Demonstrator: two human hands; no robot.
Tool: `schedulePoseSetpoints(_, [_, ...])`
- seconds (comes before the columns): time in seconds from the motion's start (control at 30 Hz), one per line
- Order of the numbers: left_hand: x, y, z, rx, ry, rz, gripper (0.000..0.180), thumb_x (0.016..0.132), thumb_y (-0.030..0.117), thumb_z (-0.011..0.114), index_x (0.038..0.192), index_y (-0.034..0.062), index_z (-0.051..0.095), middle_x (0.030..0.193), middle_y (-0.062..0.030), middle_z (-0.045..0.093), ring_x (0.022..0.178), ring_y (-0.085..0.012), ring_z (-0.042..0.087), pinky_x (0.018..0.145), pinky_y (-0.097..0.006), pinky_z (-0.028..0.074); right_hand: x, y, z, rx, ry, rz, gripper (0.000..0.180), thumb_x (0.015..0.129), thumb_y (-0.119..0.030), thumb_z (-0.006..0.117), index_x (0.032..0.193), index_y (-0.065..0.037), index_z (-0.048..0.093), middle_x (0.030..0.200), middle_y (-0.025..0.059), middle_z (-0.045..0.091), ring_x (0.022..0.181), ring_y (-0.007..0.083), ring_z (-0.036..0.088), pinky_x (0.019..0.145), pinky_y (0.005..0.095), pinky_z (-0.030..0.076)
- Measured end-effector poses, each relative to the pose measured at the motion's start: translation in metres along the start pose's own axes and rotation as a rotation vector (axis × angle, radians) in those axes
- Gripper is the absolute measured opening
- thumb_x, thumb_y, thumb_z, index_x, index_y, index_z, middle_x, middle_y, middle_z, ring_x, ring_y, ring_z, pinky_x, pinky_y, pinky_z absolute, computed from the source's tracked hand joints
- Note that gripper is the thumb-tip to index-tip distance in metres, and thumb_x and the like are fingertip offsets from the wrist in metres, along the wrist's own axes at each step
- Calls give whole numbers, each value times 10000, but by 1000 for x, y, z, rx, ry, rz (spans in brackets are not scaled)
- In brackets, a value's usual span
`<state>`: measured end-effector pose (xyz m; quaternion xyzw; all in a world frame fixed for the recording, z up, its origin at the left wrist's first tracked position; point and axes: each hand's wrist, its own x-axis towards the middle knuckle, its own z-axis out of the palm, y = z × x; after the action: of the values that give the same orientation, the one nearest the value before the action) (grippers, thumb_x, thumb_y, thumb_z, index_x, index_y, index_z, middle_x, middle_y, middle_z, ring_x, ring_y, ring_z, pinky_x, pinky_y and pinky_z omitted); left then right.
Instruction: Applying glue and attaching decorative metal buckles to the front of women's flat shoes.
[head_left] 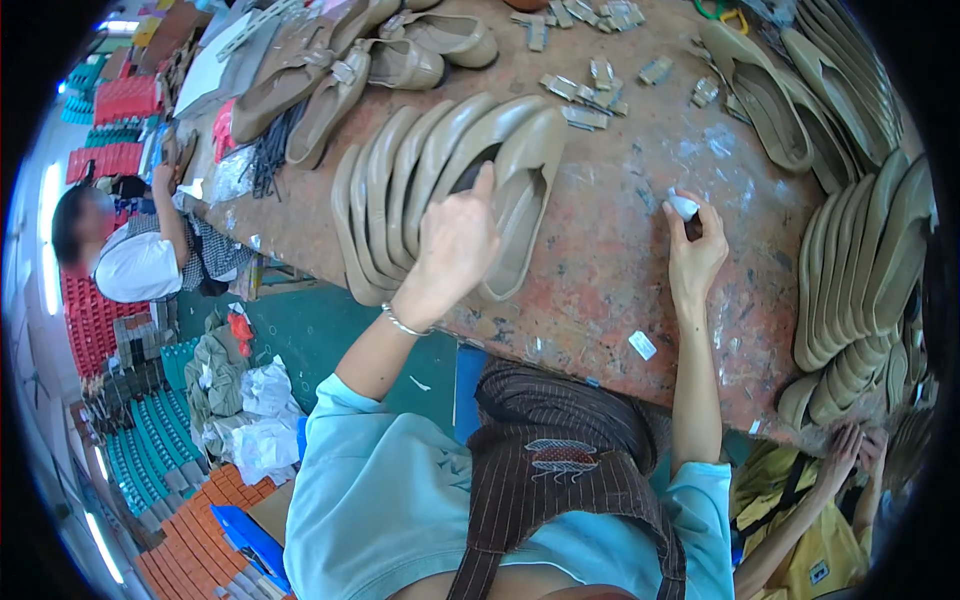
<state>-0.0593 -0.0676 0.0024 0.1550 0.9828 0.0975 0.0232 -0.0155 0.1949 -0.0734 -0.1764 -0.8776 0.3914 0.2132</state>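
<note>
My left hand is over a row of glossy tan shoes leaning against one another on the worktable. Its index finger reaches up along the opening of a shoe near the right end, while the other fingers curl down out of sight around the shoe's edge. The rightmost tan shoe shows its insole, beside that hand. To the right, above the table, my right hand pinches a small white wad between thumb and fingers; its exact kind is unclear.
Metal buckle-like pieces lie scattered at the far side. More shoes with bows stand far left, and stacked tan shoes line the right edge. A small white label lies near the front edge. Other people work at left and lower right.
</note>
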Motion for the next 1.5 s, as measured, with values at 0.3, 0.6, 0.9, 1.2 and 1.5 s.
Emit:
schedulePoseSetpoints(0.3, [-91,57,47,-769,-368,85,351,832,22,590,1174,-44,549,1013,-233,606,922,-375,607,811,-371,478,-52,-6,-64,484,-101,239,195,819,-18,696,1012,-4,667,854,17,668,750,59,595,663,203,487])
schedulePoseSetpoints(0.6, [-114,112,38,-1467,-435,-247,455,897,-1,526,1328,-54,390,1327,-154,450,1228,-264,479,1028,-338,399,-95,-4,-92,47,-219,-75,242,693,-59,781,911,-12,689,815,91,678,705,193,618,614,296,484])
schedulePoseSetpoints(0.9, [-97,134,101,-2477,-240,-763,263,858,-75,503,1112,-14,485,1105,-103,563,1121,-203,528,1028,-345,401,-96,-7,-83,-74,-281,-277,260,722,-176,755,927,-42,668,785,80,630,691,245,577,576,344,476])
schedulePoseSetpoints(1.2, [-96,136,105,-2468,-263,-662,357,843,-98,496,1187,-13,455,1188,-119,566,1132,-195,524,1004,-327,394,-90,-9,-78,-155,-313,-295,213,751,-190,732,897,-51,663,751,66,604,658,236,565,546,342,475])
schedulePoseSetpoints(1.5, [-94,139,98,-2433,-248,-658,366,840,-97,499,1194,-14,462,1208,-116,566,1144,-202,515,1017,-339,378,-84,-18,-76,-202,-350,-303,189,757,-187,720,877,-55,657,743,61,601,669,237,566,541,349,478])
